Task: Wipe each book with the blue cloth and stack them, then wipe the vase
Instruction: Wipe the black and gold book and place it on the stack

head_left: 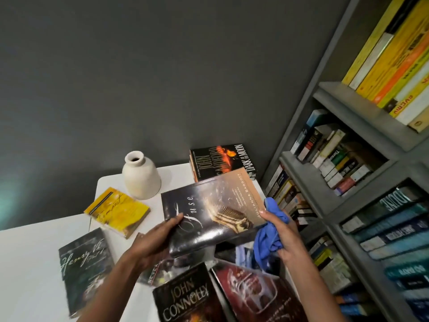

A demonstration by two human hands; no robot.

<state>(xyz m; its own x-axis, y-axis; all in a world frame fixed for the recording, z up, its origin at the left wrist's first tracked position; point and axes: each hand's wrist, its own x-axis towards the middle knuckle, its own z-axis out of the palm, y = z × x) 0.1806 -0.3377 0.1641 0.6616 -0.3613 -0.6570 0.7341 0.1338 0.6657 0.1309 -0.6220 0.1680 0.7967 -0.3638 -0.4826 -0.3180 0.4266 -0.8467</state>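
Observation:
My left hand (154,239) grips the left edge of a dark book titled "Fuse" (216,210), held above the table with its cover facing up. At the book's right edge my right hand (282,231) clutches the bunched blue cloth (269,238). A stack with a black "Dark of the Moon" book (222,161) on top sits at the table's far right corner. The cream vase (140,175) stands upright at the back. Other books lie flat: a yellow one (117,211), "Henry VI" (84,268), a "John Connolly" book (185,296) and a red one (253,293).
The white table (30,263) meets a dark grey wall behind. A grey bookshelf (348,159) packed with books stands close on the right, beside the table's edge. More books lie partly hidden under the held book.

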